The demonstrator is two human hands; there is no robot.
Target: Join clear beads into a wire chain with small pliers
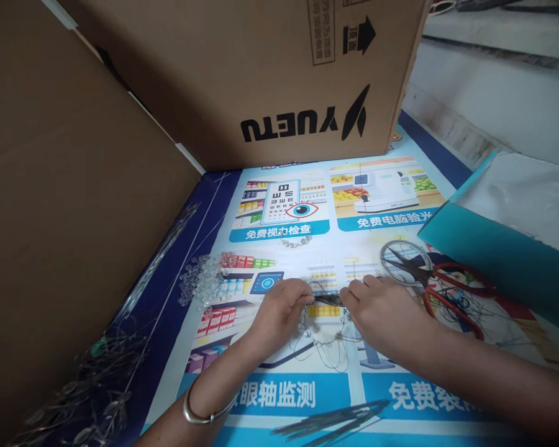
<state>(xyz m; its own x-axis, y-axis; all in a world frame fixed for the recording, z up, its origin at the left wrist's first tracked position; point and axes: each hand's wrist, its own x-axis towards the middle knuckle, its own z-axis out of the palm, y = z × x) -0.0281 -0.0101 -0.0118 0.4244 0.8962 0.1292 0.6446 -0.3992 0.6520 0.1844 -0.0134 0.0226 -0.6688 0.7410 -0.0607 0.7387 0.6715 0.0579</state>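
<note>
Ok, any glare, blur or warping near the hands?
Head view: glare washes out the printed mat above the left hand and right hand, both fairly sharp; the thin dark piece they pinch is too small to read; cardboard box edges slant, likely lens skew; lower right corner is dim and blurred.

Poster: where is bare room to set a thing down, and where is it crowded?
Free: the poster strip between the YUETU box and the scissors, and the eye-chart print beside it. Crowded: clear beads on the left, loose wires around the left hand and right hand, which pinch a dark piece.
</note>
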